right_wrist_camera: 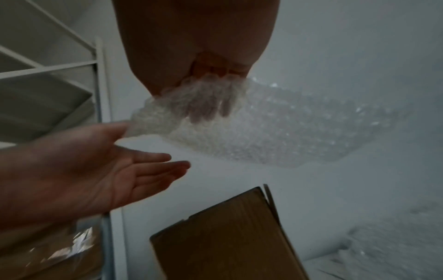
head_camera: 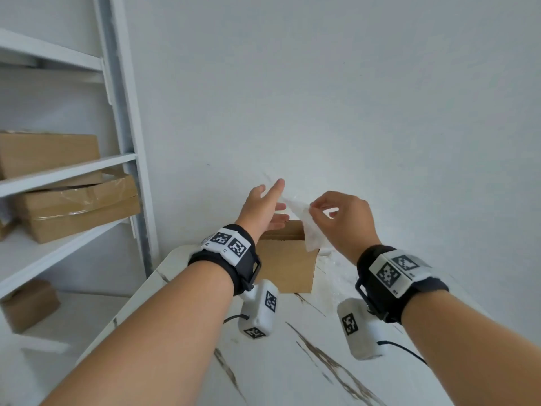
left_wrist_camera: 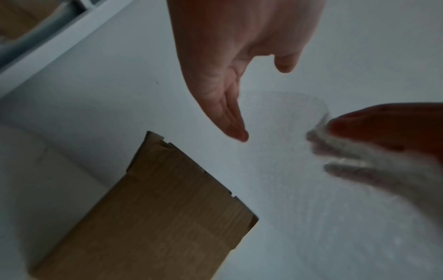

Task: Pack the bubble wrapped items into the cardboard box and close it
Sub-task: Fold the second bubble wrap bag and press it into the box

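Several cardboard boxes (head_camera: 73, 206) sit on the white shelving (head_camera: 126, 112) at the far left. Next comes the left hand (head_camera: 265, 209), fingers straight and spread, palm open, holding nothing, raised above the open cardboard box (head_camera: 285, 263) on the marble-patterned table (head_camera: 278, 361). To its right, the right hand (head_camera: 344, 221) pinches a sheet of bubble wrap (head_camera: 310, 232) between curled fingers, the sheet hanging just above the box's right edge. More bubble wrap (right_wrist_camera: 393, 252) lies on the table right of the box.

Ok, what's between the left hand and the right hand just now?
Only the bubble wrap sheet. The right hand pinches it; the open left hand is at its near corner. The right wrist view shows it best.
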{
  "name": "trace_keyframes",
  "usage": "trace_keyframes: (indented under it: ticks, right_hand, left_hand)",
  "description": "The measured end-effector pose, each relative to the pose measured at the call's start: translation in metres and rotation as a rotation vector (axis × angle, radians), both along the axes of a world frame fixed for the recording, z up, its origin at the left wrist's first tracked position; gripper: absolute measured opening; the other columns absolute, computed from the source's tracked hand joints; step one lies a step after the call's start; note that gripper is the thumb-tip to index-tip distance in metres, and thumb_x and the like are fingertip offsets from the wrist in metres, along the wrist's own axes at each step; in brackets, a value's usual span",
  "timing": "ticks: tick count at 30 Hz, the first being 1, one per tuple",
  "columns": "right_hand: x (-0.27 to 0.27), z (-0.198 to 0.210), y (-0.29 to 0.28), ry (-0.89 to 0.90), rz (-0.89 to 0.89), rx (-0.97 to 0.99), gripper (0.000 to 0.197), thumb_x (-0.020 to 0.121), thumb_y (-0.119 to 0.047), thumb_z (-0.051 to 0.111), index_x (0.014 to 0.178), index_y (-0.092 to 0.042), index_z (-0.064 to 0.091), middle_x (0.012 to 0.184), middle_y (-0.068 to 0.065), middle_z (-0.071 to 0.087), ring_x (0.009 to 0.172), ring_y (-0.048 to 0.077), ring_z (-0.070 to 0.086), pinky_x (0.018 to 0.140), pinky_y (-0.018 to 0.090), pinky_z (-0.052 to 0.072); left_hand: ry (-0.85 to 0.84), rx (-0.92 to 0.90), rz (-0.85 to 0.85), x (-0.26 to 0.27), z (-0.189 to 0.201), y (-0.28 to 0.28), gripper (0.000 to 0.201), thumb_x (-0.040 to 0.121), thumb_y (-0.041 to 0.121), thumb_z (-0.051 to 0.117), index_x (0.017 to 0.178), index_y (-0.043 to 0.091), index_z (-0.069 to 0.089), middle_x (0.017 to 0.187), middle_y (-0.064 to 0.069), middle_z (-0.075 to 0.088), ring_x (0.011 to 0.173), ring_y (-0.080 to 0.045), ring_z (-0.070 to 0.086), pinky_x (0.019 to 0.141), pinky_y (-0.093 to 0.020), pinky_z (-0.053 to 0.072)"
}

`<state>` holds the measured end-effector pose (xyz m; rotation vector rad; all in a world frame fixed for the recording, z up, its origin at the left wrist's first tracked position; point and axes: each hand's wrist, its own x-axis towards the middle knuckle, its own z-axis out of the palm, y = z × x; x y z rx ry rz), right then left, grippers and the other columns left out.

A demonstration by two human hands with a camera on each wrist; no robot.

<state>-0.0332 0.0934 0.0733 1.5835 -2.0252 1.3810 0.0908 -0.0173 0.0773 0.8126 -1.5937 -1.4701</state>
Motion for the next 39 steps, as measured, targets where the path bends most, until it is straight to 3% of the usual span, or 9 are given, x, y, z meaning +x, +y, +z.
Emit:
trace_keyframes:
  ticks: [7, 11, 15, 18, 23, 26, 31, 34, 39]
  right_hand:
    - [0.015, -0.012, -0.005, -0.018, 0.092, 0.143, 0.015, 0.087, -0.029, 0.064, 0.094, -0.021, 0.075, 0.104, -0.008, 0.073, 0.097, 0.008, 0.063, 0.087, 0.024, 0.05]
    - [0.0, -0.012, -0.002, -0.153, 0.085, 0.328, 0.03, 0.089, -0.023, 0.061, 0.119, -0.026, 0.062, 0.13, -0.008, 0.058, 0.103, 0.014, 0.059, 0.072, 0.011, 0.041]
    - [-0.011, -0.015, -0.004, -0.496, 0.161, 0.332, 0.045, 0.084, -0.013, 0.069, 0.125, -0.027, 0.056, 0.139, 0.003, 0.046, 0.133, 0.024, 0.042, 0.09, 0.031, 0.042]
    - [-0.014, -0.018, -0.005, -0.756, 0.236, 0.313, 0.042, 0.081, 0.003, 0.065, 0.109, -0.028, 0.064, 0.128, 0.012, 0.049, 0.134, 0.022, 0.037, 0.102, 0.047, 0.041]
    - [-0.014, -0.019, -0.004, -0.863, 0.303, 0.319, 0.043, 0.081, 0.008, 0.061, 0.11, -0.024, 0.066, 0.108, 0.009, 0.057, 0.109, 0.027, 0.055, 0.101, 0.045, 0.039]
    - [-0.015, -0.022, -0.006, -0.908, 0.342, 0.301, 0.038, 0.083, 0.008, 0.06, 0.113, -0.015, 0.066, 0.096, 0.012, 0.057, 0.091, 0.026, 0.057, 0.086, 0.033, 0.045]
    - [-0.017, -0.017, -0.003, -0.967, 0.417, 0.211, 0.035, 0.084, 0.016, 0.051, 0.09, -0.011, 0.072, 0.091, 0.005, 0.065, 0.083, 0.02, 0.06, 0.076, 0.026, 0.048]
    - [-0.02, -0.01, -0.002, -0.931, 0.378, 0.169, 0.042, 0.082, 0.018, 0.053, 0.103, -0.013, 0.071, 0.076, 0.001, 0.058, 0.073, 0.015, 0.058, 0.076, 0.025, 0.048]
    - [-0.026, -0.008, -0.005, -0.724, 0.219, 0.208, 0.055, 0.076, 0.016, 0.064, 0.12, -0.018, 0.066, 0.074, 0.001, 0.055, 0.073, 0.015, 0.055, 0.086, 0.029, 0.047]
  left_hand:
    - [-0.156, -0.145, 0.075, 0.019, -0.013, -0.014, 0.1, 0.084, -0.009, 0.06, 0.153, 0.037, 0.004, 0.161, 0.001, 0.014, 0.139, -0.018, 0.034, 0.106, -0.039, 0.044]
    - [-0.13, -0.195, 0.057, 0.038, -0.007, -0.011, 0.111, 0.082, -0.021, 0.054, 0.151, 0.047, -0.001, 0.163, 0.008, 0.001, 0.141, -0.021, 0.031, 0.074, -0.022, 0.057]
    - [-0.004, -0.122, -0.005, 0.047, -0.001, -0.011, 0.095, 0.084, -0.029, 0.042, 0.15, 0.037, 0.027, 0.161, 0.004, 0.012, 0.087, 0.001, 0.056, 0.068, -0.023, 0.056]
    - [0.026, -0.068, -0.08, 0.053, -0.005, -0.015, 0.076, 0.085, -0.028, 0.04, 0.138, 0.026, 0.051, 0.156, 0.0, 0.029, 0.086, -0.004, 0.061, 0.07, -0.018, 0.057]
    - [0.029, -0.013, -0.155, 0.06, -0.009, -0.016, 0.06, 0.086, -0.026, 0.038, 0.118, 0.016, 0.067, 0.128, -0.006, 0.062, 0.068, -0.006, 0.065, 0.067, -0.015, 0.057]
    - [0.056, 0.013, -0.169, 0.061, -0.004, -0.016, 0.06, 0.086, -0.026, 0.035, 0.114, 0.016, 0.068, 0.11, -0.003, 0.07, 0.061, -0.004, 0.064, 0.061, -0.015, 0.056]
    - [0.057, 0.009, -0.151, 0.063, 0.002, -0.015, 0.057, 0.087, -0.024, 0.038, 0.112, 0.015, 0.069, 0.114, -0.009, 0.07, 0.07, -0.009, 0.063, 0.06, -0.015, 0.056]
    - [-0.026, -0.04, -0.113, 0.065, 0.0, -0.016, 0.044, 0.085, -0.011, 0.058, 0.12, 0.014, 0.066, 0.125, -0.008, 0.064, 0.097, -0.014, 0.064, 0.076, -0.018, 0.054]
    - [-0.381, -0.202, -0.081, 0.067, -0.002, -0.021, 0.074, 0.069, -0.005, 0.079, 0.135, 0.018, 0.055, 0.132, -0.011, 0.059, 0.126, -0.023, 0.053, 0.104, -0.023, 0.033]
